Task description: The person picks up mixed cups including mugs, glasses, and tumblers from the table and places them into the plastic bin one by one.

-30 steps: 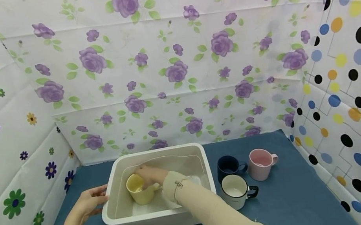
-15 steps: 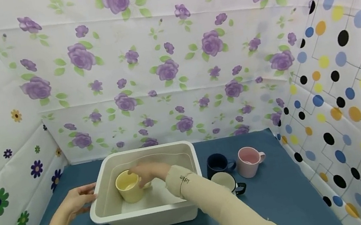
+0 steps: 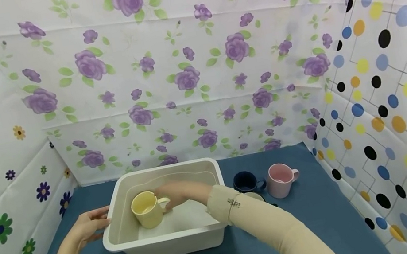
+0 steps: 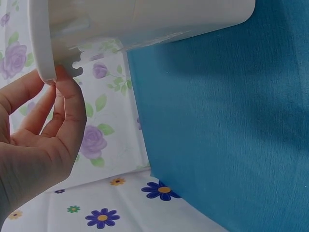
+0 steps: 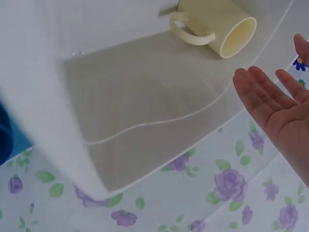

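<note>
Left hand (image 4: 46, 137) pinches rectangular tub (image 3: 178, 244) rim at nine o'clock; right hand (image 5: 282, 111), fingers extended, near yellow mug (image 3: 149, 217), two o'clock.

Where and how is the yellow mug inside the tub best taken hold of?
By the handle of the yellow mug, probably from above on the right: the handle juts toward the middle of the tub, while the mug's opposite side faces the nearby left wall.

The left hand (image 3: 84, 228) pinches with bent fingers; the right hand (image 5: 281, 112) has near-straight fingers.
</note>
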Demonstrator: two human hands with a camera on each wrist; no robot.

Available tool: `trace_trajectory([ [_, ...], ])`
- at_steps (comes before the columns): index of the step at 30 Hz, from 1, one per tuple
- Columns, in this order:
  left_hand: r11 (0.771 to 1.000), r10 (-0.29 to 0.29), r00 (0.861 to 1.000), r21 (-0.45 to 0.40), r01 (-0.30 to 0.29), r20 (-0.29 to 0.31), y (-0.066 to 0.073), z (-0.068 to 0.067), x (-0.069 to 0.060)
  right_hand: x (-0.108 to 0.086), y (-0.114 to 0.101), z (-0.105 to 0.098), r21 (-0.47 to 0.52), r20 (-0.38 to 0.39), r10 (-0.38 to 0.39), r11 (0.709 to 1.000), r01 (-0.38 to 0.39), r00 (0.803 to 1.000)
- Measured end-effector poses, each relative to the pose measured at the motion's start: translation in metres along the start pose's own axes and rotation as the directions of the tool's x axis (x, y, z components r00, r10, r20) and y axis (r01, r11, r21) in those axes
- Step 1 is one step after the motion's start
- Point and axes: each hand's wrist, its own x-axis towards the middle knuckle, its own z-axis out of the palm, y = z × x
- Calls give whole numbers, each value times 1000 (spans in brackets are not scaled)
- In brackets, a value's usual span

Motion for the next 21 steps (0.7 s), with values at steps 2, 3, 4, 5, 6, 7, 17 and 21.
trace_trajectory([
  [2, 1000, -8, 1000, -9, 8, 0, 1, 2, 2, -10, 4, 0, 1, -27, 8, 1000, -8, 1000],
  [3, 1000, -10, 1000, -10, 10, -1, 1, 2, 2, -15, 6, 0, 4, -43, 16, 1000, -16, 999],
  [4, 1000, -11, 1000, -7, 11, 0, 1, 2, 3, -21, 7, -1, 9, -62, 25, 1000, -24, 998],
  [5, 1000, -13, 1000, -6, 13, -1, 1, 2, 3, -26, 9, -1, 8, -80, 38, 999, -37, 996],
  [6, 1000, -15, 1000, -5, 15, -1, 1, 2, 4, -31, 10, -1, 12, -99, 49, 999, -48, 994],
  [7, 1000, -16, 1000, -4, 16, -2, 1, 1, 4, -36, 10, -1, 16, -117, 57, 998, -56, 991],
  [17, 1000, -12, 1000, 27, 12, 8, -1, -4, 2, -67, 3, 0, 57, -226, 35, 998, -22, 974],
  [21, 1000, -13, 1000, 10, 12, 22, 0, -2, 3, -82, 1, 0, 82, -229, 32, 997, -13, 973],
])
